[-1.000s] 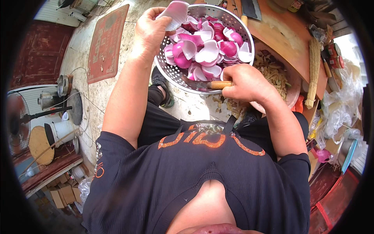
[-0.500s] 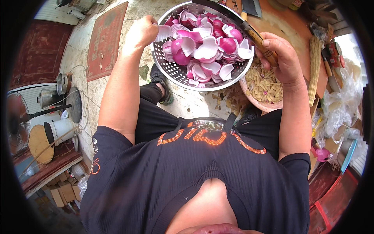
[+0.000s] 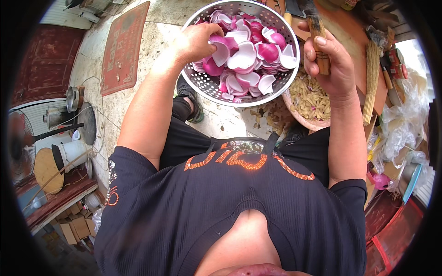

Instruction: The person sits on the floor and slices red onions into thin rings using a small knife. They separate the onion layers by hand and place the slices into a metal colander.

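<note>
My left hand [image 3: 193, 43] reaches over the left rim of a metal colander [image 3: 199, 87]. Its thumb and fingers curl round the edge of a red onion piece [image 3: 222, 49] on the heap. Cut purple-and-white onion layers [image 3: 243, 56] fill the colander. To the right, my right hand [image 3: 334, 60] grips a knife by its worn wooden handle [image 3: 320, 53]. The knife points away from me, and its dark blade is mostly cut off at the top edge.
Below my right hand, a pinkish basin [image 3: 301, 117] holds pale peeled pieces. Another wooden-handled blade [image 3: 292, 7] lies on the wooden table [image 3: 359, 43] beyond the colander. A straw brush [image 3: 371, 83] lies along its right side. A red mat [image 3: 124, 50] is on the floor at left.
My left hand has moved right, from the rim onto the onions; the pale piece it held is no longer visible in it. The knife has swung from over the colander to point away.
</note>
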The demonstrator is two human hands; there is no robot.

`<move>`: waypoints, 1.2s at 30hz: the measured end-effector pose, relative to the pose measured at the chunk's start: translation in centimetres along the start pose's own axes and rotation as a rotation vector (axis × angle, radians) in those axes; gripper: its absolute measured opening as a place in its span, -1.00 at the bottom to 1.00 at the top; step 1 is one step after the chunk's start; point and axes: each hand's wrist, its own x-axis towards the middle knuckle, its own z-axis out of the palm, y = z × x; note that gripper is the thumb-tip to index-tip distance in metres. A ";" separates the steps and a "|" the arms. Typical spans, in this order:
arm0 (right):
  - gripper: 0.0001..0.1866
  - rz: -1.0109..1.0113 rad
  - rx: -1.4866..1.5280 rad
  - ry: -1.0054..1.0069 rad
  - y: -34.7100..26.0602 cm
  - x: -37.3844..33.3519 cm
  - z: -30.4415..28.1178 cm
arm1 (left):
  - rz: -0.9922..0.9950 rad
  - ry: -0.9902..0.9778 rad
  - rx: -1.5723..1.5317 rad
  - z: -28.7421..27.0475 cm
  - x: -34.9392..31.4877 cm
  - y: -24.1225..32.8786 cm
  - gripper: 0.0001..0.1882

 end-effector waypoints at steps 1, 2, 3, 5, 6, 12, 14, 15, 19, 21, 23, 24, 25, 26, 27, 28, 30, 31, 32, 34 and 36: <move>-0.65 0.006 -0.007 0.014 0.2 0.0 0.0 | -0.057 -0.028 -0.020 -0.1 0.3 0.2 -0.66; -0.66 0.011 -0.015 0.028 0.4 -0.1 0.1 | -0.114 -0.056 -0.040 -0.1 0.6 0.3 -0.69; -0.68 0.017 -0.021 0.038 0.6 -0.1 0.2 | -0.084 0.040 -0.156 0.0 0.6 0.0 -0.76; -0.69 0.038 -0.052 0.063 0.7 -0.2 0.7 | -0.146 0.062 -0.256 -0.6 0.9 -0.5 -0.80; -0.69 0.048 -0.068 0.079 0.7 -0.2 0.9 | -0.164 0.081 -0.354 -1.0 1.0 -0.4 -0.81; -0.57 0.072 -0.257 0.189 2.1 0.0 1.6 | -0.138 0.023 -0.875 -1.1 0.4 3.3 -0.66; -0.54 0.074 -0.375 0.232 2.5 0.1 2.6 | -0.117 -0.095 -0.928 -0.8 -0.1 5.0 -0.66; -0.52 0.079 -0.411 0.222 2.3 0.0 3.0 | -0.091 -0.143 -0.907 -0.7 -0.4 6.0 -0.66; -0.61 0.057 -0.542 0.254 3.2 0.2 3.0 | -0.108 -0.267 -0.946 -0.3 -0.7 8.1 -0.66; -0.64 0.025 -0.514 0.291 3.9 0.4 2.3 | -0.136 -0.245 -1.053 0.1 -0.7 8.8 -0.64; -0.68 0.012 -0.482 0.348 4.0 0.4 2.1 | -0.132 -0.215 -1.172 1.3 -0.3 8.5 -0.52; -0.68 0.015 -0.465 0.395 3.8 0.5 2.1 | -0.167 -0.246 -1.241 1.2 -0.4 9.0 -0.48; -0.69 0.017 -0.448 0.441 3.6 0.4 2.2 | -0.202 -0.279 -1.310 0.9 -0.9 9.8 -0.44; -0.69 0.020 -0.431 0.488 3.5 0.4 2.2 | -0.238 -0.312 -1.378 0.8 -1.0 10.5 -0.41; -0.73 -0.007 -0.409 0.501 3.6 0.5 2.0 | -0.211 -0.314 -1.447 1.5 -1.2 10.6 -0.35; -0.73 -0.006 -0.397 0.496 3.7 0.5 1.9 | -0.187 -0.229 -1.479 2.1 -1.6 11.0 -0.36; -0.74 -0.002 -0.374 0.488 3.8 0.5 1.9 | -0.211 -0.148 -1.501 2.3 -1.4 11.2 -0.36; -0.73 0.001 -0.404 0.473 3.7 0.5 1.9 | -0.243 -0.093 -1.510 1.9 -1.3 11.3 -0.37; -0.73 0.004 -0.435 0.457 3.7 0.3 1.8 | -0.277 -0.038 -1.517 1.5 -1.0 11.2 -0.38; -0.73 0.004 -0.492 0.417 3.6 0.1 2.1 | -0.266 0.059 -1.460 1.0 -0.2 9.8 -0.46; -0.71 -0.003 -0.547 0.385 3.3 -0.3 2.1 | -0.256 0.165 -1.351 0.2 0.1 9.0 -0.47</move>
